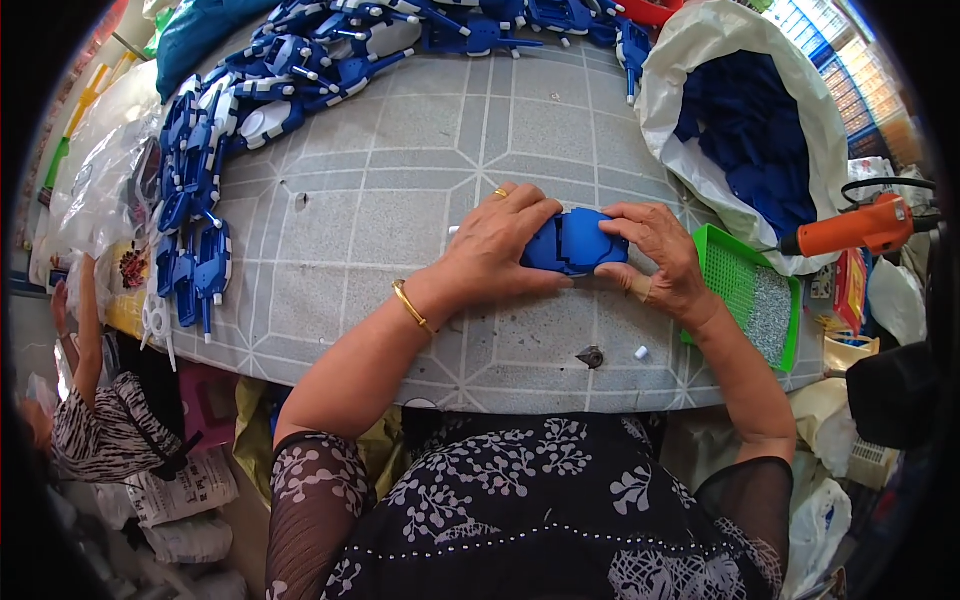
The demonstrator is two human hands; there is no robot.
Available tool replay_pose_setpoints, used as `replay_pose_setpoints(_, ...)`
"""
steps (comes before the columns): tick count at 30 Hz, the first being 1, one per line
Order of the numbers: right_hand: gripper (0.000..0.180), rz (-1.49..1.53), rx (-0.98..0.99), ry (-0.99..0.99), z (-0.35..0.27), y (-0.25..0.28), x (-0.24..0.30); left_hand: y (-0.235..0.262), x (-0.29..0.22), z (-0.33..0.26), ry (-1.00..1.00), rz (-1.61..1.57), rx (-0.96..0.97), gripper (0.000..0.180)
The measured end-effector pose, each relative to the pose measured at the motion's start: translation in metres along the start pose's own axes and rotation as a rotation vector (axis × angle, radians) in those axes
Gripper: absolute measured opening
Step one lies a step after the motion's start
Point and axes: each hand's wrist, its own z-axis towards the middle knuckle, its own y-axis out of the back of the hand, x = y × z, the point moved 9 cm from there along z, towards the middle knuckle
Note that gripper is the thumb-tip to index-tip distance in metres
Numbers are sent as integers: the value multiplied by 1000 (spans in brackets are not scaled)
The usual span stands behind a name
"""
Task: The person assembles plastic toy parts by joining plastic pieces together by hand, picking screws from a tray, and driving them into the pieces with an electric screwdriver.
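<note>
Between my two hands, on the table, is a blue plastic housing (588, 241) with a rounded plate on its top. My left hand (495, 238), with a ring and a bracelet, is closed round its left end, and the fingers hide that end. On the right end, my right hand (655, 258) grips with thumb below and fingers above; a tan strip wraps the thumb. A small white tip shows just left of my left hand. Nearer me lie a small dark metal piece (592, 356) and a small white plastic piece (641, 352).
Blue-and-white plastic assemblies (290, 70) pile along the far and left table (420, 190) edges. At right are a white sack (660, 70) of blue parts, a green basket (708, 262) with small metal pieces and an orange power screwdriver (865, 228). Another person (105, 425) is at far left.
</note>
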Motion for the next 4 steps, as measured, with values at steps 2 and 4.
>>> replay_pose_setpoints(2, 56, 11, 12, -8, -1, -1, -1, 0, 1, -1, -11, 0, -5, 76)
replay_pose_setpoints(4, 56, 19, 21, -12, -2, -2, -4, -1, 2, -1, -20, 2, -5, 78)
